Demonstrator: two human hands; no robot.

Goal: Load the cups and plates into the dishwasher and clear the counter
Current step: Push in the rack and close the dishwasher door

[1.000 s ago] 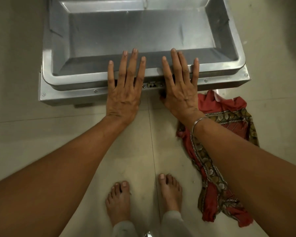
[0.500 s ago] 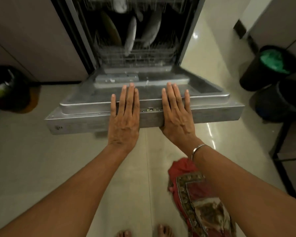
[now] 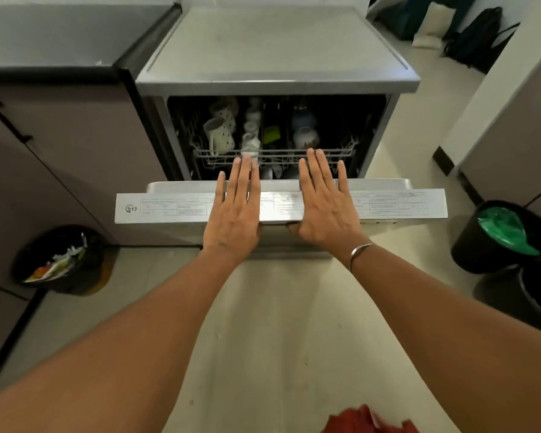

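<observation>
black bin (image 3: 91, 260), litter (image 3: 55, 265) inside, far left. dishwasher door (image 3: 185, 186), part raised; edge label (image 3: 131, 209) reads "13", remaining print blurred. left hand (image 3: 235, 214), right hand (image 3: 325, 210): flat, fingers straight, pressing door edge. cups (image 3: 221, 135) in upper rack (image 3: 278, 151) behind. green-lined bin (image 3: 506, 235), right.

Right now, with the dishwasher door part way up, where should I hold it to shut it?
Probably the middle of the top edge of the dishwasher door, from the front. That edge is a long flat strip facing you; your left hand and right hand lie flat either side of centre, so the push stays even.
</observation>
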